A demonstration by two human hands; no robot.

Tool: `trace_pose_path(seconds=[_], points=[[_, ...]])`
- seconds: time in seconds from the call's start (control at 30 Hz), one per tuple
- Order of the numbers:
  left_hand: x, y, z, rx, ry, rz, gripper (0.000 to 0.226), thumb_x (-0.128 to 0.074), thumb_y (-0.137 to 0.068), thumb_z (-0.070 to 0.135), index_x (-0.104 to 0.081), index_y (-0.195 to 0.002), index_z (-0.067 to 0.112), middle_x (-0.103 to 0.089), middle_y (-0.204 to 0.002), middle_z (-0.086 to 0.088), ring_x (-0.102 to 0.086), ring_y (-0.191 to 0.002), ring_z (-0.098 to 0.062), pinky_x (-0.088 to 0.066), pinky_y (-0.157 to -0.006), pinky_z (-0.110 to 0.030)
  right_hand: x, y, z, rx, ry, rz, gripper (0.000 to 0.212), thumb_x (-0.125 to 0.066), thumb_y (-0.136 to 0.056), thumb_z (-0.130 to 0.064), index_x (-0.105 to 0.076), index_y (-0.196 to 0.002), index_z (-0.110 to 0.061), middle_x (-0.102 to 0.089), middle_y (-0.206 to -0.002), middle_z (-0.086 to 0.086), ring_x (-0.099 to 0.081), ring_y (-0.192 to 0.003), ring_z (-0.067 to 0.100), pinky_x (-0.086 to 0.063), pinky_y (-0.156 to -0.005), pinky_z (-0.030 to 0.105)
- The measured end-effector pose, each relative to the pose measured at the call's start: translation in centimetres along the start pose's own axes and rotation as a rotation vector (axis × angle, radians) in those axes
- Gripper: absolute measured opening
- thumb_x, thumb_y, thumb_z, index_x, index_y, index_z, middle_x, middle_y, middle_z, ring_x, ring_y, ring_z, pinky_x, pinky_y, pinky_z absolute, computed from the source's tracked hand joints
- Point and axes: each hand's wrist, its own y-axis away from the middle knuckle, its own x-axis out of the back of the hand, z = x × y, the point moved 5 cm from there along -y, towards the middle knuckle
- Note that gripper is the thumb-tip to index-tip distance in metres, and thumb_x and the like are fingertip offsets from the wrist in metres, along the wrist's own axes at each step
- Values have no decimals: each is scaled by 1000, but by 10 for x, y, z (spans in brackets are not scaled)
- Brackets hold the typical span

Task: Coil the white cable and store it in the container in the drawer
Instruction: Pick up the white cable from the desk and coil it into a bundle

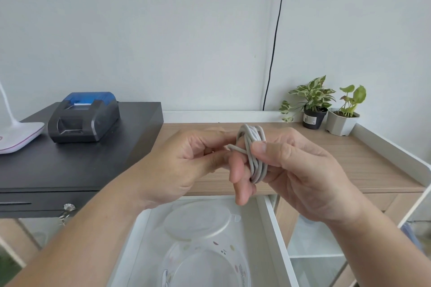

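Note:
The white cable [253, 147] is wound into a tight bundle of several loops, held above the wooden counter. My right hand [300, 170] grips the bundle, thumb pressed on its front. My left hand [186, 163] pinches the loose cable end that crosses the bundle, with two fingers pointing down in front of the loops. Below my hands the white drawer [277, 240] stands pulled out. Inside it sits a clear round container [205, 265] with small coloured prints, and its translucent lid [198, 219] lies just behind it.
A black cash drawer [77, 154] on the left carries a grey and blue receipt printer [86, 116] and a white lamp base [16, 135]. Two potted plants [324, 105] stand at the counter's back right. A black cord [276, 30] hangs down the wall.

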Motion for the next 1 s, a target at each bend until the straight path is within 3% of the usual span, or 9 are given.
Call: trace_pose_path(seconds=[0.23,0.33,0.4,0.47,0.6,0.7,0.77,0.87,1.0], points=[[-2,2,-2,0,45,-81,33,-43,-109,12,-69,-90,19,-78,-75,-4,-77,-85,-28,-51,-93,-23,-2,2,3,-34,7,-68,41,-47,-95,-25,-72,-86,7,-69,-65,13,-49,-59,39,-34,-62,58],[2,3,-6,-8,99,-24,25,-48,-107,10,-73,-107,15,-75,-73,-19,-78,-77,-26,-57,-84,-26,-2,3,3,-28,-27,-74,43,-56,-95,-39,-75,-92,-1,-72,-72,14,-52,-67,40,-35,-67,53],[6,1,-12,-6,108,56,26,-52,-104,6,-74,-112,17,-74,-68,-7,-75,-67,-20,-58,-75,-26,-2,1,6,-38,-16,-42,47,-55,-96,-43,-76,-97,-1,-75,-82,15,-57,-72,31,-37,-70,55],[11,-1,-16,-31,98,144,33,-54,-100,1,-76,-102,25,-67,-65,10,-66,-59,-10,-55,-68,-22,0,-2,9,-5,2,62,44,-58,-98,-37,-75,-101,3,-77,-91,19,-64,-79,29,-46,-76,57],[28,0,-18,-45,56,274,25,-55,-100,2,-77,-99,15,-74,-84,1,-68,-80,-17,-54,-80,-31,5,0,5,143,-13,302,25,-65,-92,-22,-75,-94,1,-73,-83,19,-63,-80,25,-52,-80,32],[28,0,-19,-29,-18,253,27,-53,-103,2,-75,-95,14,-70,-78,-6,-64,-73,-18,-49,-72,-28,-3,0,7,135,18,308,12,-64,-93,-14,-72,-93,-5,-72,-77,7,-62,-77,19,-50,-74,22],[29,-1,-21,-16,-15,288,27,-53,-102,1,-76,-96,13,-70,-81,-5,-60,-75,-19,-47,-69,-28,-6,1,7,134,110,364,8,-67,-94,-13,-71,-97,-6,-76,-82,1,-68,-80,14,-52,-77,23],[35,0,-29,28,-2,373,22,-54,-101,-2,-75,-105,3,-74,-89,-9,-61,-84,-19,-49,-73,-25,-3,6,7,106,530,493,6,-71,-94,-24,-73,-99,-24,-78,-89,-10,-69,-95,12,-53,-84,35],[39,4,-35,112,-22,421,20,-60,-99,-2,-77,-109,-1,-71,-104,-33,-64,-86,-33,-53,-84,-36,-2,8,11,110,719,550,10,-73,-91,-26,-77,-98,-33,-77,-84,-22,-68,-85,7,-50,-77,25]])
